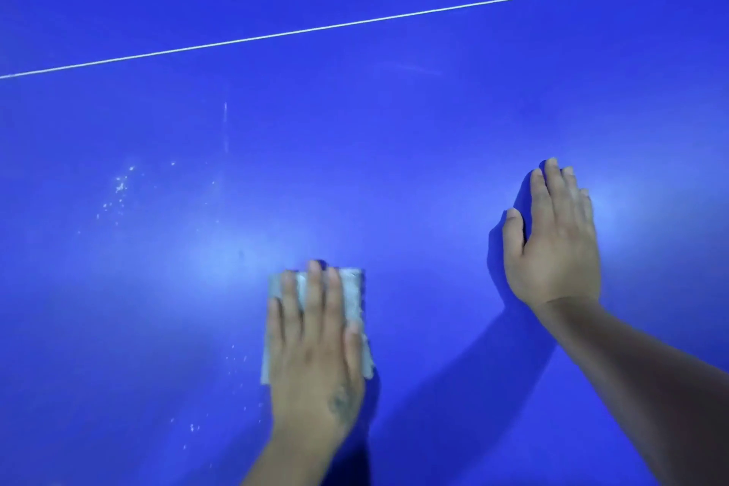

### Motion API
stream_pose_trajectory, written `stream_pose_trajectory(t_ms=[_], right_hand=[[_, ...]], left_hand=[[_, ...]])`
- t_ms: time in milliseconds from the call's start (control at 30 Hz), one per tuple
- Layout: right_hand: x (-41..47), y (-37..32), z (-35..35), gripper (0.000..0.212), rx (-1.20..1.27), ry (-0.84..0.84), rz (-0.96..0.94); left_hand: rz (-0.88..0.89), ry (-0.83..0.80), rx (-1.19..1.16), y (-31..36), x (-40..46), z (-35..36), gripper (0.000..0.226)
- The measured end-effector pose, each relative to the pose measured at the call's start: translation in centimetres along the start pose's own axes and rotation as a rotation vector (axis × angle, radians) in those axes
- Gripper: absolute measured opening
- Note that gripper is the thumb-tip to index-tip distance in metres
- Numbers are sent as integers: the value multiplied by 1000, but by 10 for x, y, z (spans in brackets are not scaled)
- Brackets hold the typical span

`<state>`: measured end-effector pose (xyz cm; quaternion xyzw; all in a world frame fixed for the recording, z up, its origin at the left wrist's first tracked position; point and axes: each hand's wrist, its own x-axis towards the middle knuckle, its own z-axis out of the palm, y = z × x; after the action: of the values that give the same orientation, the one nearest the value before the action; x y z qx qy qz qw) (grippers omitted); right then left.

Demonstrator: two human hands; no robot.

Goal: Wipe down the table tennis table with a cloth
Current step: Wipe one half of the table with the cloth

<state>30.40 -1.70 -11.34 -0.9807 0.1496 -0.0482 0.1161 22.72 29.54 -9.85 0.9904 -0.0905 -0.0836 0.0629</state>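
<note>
Two hands are laid flat on the blue table (pixel 394 122). A folded pale cloth (pixel 353 300) is pressed onto the near part of the surface by the left hand (pixel 315 347), fingers straight. The right hand (pixel 556 245) is spread on bare surface, apart from the cloth, holding nothing. White specks (pixel 118 189) are scattered left; a thin white line (pixel 355 23) is drawn across beyond.

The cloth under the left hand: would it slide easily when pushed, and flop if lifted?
The cloth looks thin and folded, so it would probably droop when lifted. The left hand presses it flat on the glossy table, so it likely slides easily, though an edge might bunch.
</note>
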Motion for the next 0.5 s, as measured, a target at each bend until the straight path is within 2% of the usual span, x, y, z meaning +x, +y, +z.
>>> stream_pose_trajectory(t_ms=[133,300,400,500], right_hand=[[-1,-1,-1,67,3,-3,3],[-2,0,-2,69,39,21,-5],[-4,2,-1,69,67,16,-17],[-8,4,-3,66,118,13,-79]], left_hand=[[137,28,-66,66,-12,9,64],[232,108,-74,91,53,9,62],[140,145,-58,63,91,5,62],[-52,93,-52,10,99,-2,68]])
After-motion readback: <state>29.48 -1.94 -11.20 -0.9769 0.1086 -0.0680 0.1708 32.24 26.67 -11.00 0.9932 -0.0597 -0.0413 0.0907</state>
